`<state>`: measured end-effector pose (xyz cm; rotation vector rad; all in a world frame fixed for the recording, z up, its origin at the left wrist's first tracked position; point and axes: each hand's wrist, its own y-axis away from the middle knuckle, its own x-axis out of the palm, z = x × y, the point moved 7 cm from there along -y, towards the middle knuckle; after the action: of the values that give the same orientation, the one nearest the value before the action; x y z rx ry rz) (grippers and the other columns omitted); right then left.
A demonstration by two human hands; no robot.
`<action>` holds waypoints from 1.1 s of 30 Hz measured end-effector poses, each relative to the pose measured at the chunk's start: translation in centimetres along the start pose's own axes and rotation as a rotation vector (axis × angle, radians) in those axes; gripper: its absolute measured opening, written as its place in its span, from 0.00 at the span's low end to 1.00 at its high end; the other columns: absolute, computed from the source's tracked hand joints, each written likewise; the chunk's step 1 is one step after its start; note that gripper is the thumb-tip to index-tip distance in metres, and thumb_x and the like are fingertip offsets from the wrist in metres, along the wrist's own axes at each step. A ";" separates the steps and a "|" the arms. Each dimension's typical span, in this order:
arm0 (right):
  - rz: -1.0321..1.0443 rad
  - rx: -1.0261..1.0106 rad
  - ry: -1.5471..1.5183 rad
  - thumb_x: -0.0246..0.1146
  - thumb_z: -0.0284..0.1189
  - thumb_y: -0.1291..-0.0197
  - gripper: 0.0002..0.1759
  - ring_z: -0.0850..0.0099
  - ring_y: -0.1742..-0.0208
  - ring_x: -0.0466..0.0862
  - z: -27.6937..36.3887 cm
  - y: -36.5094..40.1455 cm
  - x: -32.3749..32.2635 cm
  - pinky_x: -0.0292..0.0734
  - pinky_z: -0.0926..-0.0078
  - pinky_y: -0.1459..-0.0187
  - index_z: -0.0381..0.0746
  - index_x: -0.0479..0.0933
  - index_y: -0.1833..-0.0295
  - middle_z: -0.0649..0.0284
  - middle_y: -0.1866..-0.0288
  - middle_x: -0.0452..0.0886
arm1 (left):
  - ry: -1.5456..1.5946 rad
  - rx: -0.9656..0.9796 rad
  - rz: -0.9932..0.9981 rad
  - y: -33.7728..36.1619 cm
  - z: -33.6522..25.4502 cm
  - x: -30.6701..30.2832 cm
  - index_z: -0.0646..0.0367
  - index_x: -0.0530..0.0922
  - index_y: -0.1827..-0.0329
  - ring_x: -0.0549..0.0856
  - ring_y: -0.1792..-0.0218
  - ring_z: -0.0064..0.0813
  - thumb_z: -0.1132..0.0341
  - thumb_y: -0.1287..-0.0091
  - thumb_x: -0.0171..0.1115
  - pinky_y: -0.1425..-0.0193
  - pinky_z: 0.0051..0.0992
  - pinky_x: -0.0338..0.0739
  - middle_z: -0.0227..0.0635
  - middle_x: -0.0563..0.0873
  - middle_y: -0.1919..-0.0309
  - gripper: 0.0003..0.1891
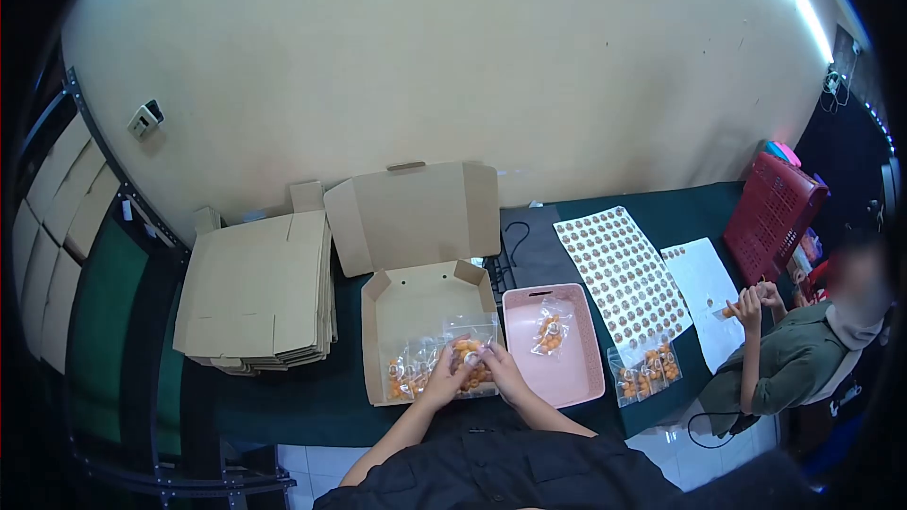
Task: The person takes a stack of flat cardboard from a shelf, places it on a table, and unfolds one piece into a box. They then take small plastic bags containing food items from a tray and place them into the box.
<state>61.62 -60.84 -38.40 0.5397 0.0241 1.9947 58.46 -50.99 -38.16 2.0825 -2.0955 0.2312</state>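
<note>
An open cardboard box [406, 297] stands on the dark green table, its lid raised against the wall. Several clear bags of orange pieces [404, 380] lie in its front part. Over the front right of the box, my left hand [448, 378] and my right hand [503, 370] are closed round a clear bag of orange pieces [468, 351] from its two sides. Right beside the box is a pink basket [588, 359] with one such bag [551, 329] in it.
Flattened cardboard boxes [250, 288] are stacked at the left. To the right lie a sticker sheet [624, 274], more filled bags [647, 373] and a white sheet [704, 293]. A co-worker [798, 364] stands at the right near a red basket [770, 212].
</note>
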 end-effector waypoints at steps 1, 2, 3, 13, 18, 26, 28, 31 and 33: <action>-0.012 -0.007 0.078 0.53 0.38 0.38 0.18 0.78 0.59 0.78 -1.1 -0.5 -0.4 0.76 0.82 0.64 0.38 0.67 0.48 0.64 0.56 0.74 | 0.001 0.001 0.003 -0.4 1.7 -0.7 0.57 0.55 0.36 0.72 0.47 0.25 0.69 0.35 0.53 0.49 0.25 0.73 0.38 0.71 0.48 0.26; -0.015 -0.006 0.078 0.53 0.38 0.38 0.18 0.78 0.59 0.78 -1.0 -0.4 -0.3 0.76 0.82 0.64 0.38 0.67 0.48 0.64 0.56 0.74 | 0.027 -0.030 -0.114 -0.8 4.3 -2.6 0.57 0.56 0.37 0.73 0.48 0.25 0.68 0.34 0.52 0.49 0.25 0.73 0.38 0.72 0.50 0.24; -0.002 0.001 0.071 0.53 0.38 0.38 0.19 0.78 0.59 0.78 -0.8 -0.2 0.0 0.76 0.82 0.64 0.39 0.66 0.46 0.65 0.57 0.74 | 0.052 -0.062 -0.231 -0.6 4.5 -3.4 0.58 0.58 0.38 0.74 0.49 0.25 0.66 0.33 0.52 0.50 0.25 0.72 0.38 0.73 0.51 0.22; -0.005 0.055 -0.053 0.54 0.37 0.38 0.19 0.79 0.58 0.78 -1.2 0.0 -0.2 0.74 0.86 0.64 0.39 0.66 0.46 0.66 0.56 0.76 | -0.130 -0.012 -0.004 1.3 -1.0 0.6 0.63 0.52 0.39 0.74 0.50 0.27 0.75 0.42 0.59 0.49 0.24 0.72 0.44 0.70 0.48 0.30; -0.019 -0.030 -0.054 0.55 0.36 0.38 0.15 0.79 0.59 0.77 -0.1 0.6 0.6 0.74 0.86 0.65 0.38 0.68 0.51 0.66 0.58 0.76 | -0.010 -0.067 0.028 1.0 -1.2 0.8 0.62 0.52 0.40 0.74 0.48 0.28 0.75 0.43 0.60 0.48 0.24 0.72 0.43 0.70 0.47 0.31; -0.226 -0.273 -0.123 0.59 0.30 0.41 0.09 0.82 0.64 0.75 1.0 0.6 -1.3 0.69 0.85 0.60 0.36 0.73 0.58 0.67 0.62 0.76 | -0.011 -0.119 0.044 1.9 0.1 0.4 0.62 0.61 0.44 0.78 0.56 0.20 0.67 0.36 0.56 0.54 0.21 0.73 0.39 0.76 0.54 0.20; -0.172 -0.264 0.050 0.61 0.28 0.43 0.06 0.84 0.65 0.73 1.4 0.1 -1.4 0.67 0.86 0.63 0.36 0.75 0.64 0.67 0.65 0.77 | -0.138 -0.022 0.054 2.2 -1.2 0.1 0.63 0.68 0.49 0.79 0.62 0.18 0.64 0.34 0.54 0.58 0.18 0.73 0.37 0.79 0.59 0.15; -0.127 -0.328 0.170 0.62 0.27 0.44 0.07 0.82 0.68 0.72 1.3 0.1 -0.5 0.66 0.85 0.65 0.33 0.77 0.68 0.66 0.70 0.77 | 0.014 -0.053 -0.152 2.1 -0.3 -2.1 0.63 0.72 0.54 0.78 0.65 0.18 0.62 0.33 0.51 0.60 0.17 0.72 0.35 0.81 0.64 0.13; -0.044 -0.390 0.394 0.60 0.29 0.43 0.10 0.79 0.66 0.75 2.0 0.4 0.9 0.68 0.83 0.62 0.32 0.79 0.64 0.64 0.69 0.78 | -0.012 0.009 -0.161 1.5 -0.1 -3.6 0.64 0.74 0.56 0.78 0.65 0.19 0.61 0.32 0.50 0.59 0.18 0.71 0.35 0.82 0.66 0.13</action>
<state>61.74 -60.73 -36.17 -0.1052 -0.1073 1.9669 56.98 -47.45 -38.93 2.2489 -1.9237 0.2059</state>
